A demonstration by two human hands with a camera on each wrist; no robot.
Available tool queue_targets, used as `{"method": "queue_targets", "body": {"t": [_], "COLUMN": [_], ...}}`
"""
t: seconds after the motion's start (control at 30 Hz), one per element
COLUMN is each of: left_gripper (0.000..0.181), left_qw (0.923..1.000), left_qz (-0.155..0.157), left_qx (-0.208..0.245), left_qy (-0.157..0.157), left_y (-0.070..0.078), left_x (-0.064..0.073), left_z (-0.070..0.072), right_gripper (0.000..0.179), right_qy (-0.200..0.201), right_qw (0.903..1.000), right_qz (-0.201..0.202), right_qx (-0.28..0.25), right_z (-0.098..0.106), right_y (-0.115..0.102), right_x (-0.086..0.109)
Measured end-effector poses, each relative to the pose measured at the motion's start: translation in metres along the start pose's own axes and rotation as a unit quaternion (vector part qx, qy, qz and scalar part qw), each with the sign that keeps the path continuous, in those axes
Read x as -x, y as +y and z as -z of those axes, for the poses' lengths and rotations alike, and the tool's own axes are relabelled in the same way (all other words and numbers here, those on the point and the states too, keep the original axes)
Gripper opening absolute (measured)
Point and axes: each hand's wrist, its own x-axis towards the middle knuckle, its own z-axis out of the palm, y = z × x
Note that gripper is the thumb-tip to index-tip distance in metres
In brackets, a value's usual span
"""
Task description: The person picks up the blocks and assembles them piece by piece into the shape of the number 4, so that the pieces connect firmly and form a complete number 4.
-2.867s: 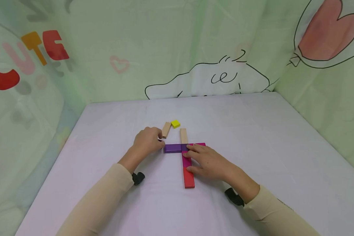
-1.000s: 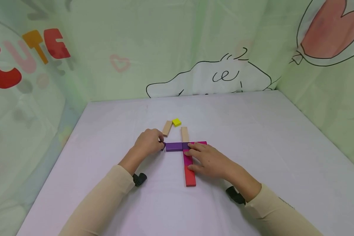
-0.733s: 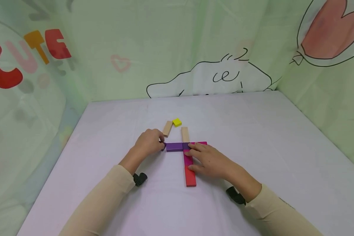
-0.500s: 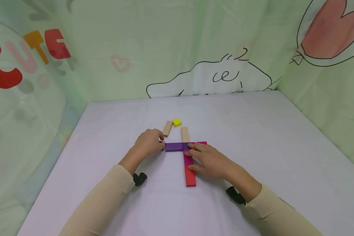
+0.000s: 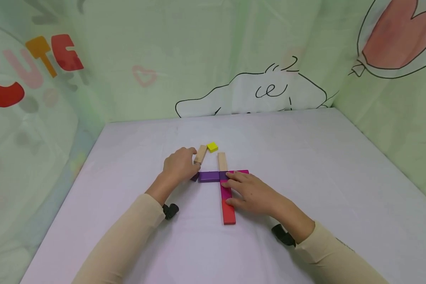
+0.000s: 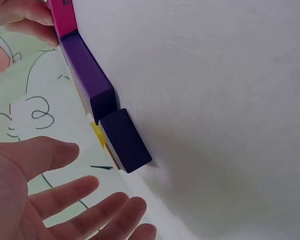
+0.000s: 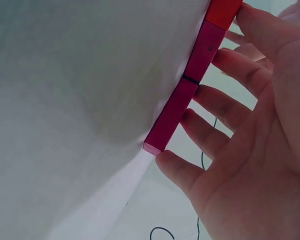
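Note:
My left hand [image 5: 181,163] hovers with fingers spread just left of the block row, holding nothing. Under it a dark purple block [image 6: 125,142] stands slanted, one corner right at the end of a purple block [image 5: 209,177]. In the head view it is mostly hidden by the hand. My right hand [image 5: 255,193] rests its extended fingertips along the magenta block [image 7: 170,115], a second magenta block [image 7: 205,50] and the red block [image 7: 224,14]. These blocks form a cross with a small purple piece [image 5: 223,175] at the centre and a plain wooden block [image 5: 222,161] on the far side.
Beyond my left fingers lie a loose wooden block [image 5: 200,154] and a yellow block [image 5: 212,147]. They sit on a white-covered table [image 5: 287,146]. A printed cloth backdrop [image 5: 206,47] encloses its back and sides.
My left hand has let go of the dark purple block; its fingers have opened and shifted up toward the loose wooden block. The dark block now sits slanted. The right hand has stayed in place.

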Motion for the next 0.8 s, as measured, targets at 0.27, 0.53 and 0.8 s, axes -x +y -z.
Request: {"method": "queue_targets", "body": {"t": [0.27,0.53,0.8], "left_gripper": [0.052,0.046,0.047], "left_qw": [0.9997,0.9996,0.9992], "left_qz": [0.001,0.001,0.01], "left_qx": [0.009,0.023,0.037], "left_qy": [0.023,0.019,0.014], "left_y": [0.005,0.006,0.009], "left_x": [-0.009,-0.024,-0.036], "left_z": [0.0,-0.002,-0.004], "right_gripper": [0.052,0.051,0.053], "right_qy": [0.004,-0.003,-0.001], "right_qw": [0.9999,0.9999,0.9999], "right_qz": [0.01,0.013,0.011], "right_qx": [0.005,0.007,0.011], "right_z": [0.0,-0.001,0.002], "right_y": [0.003,0.001,0.001], "right_x": [0.001,-0.001,0.001]}}
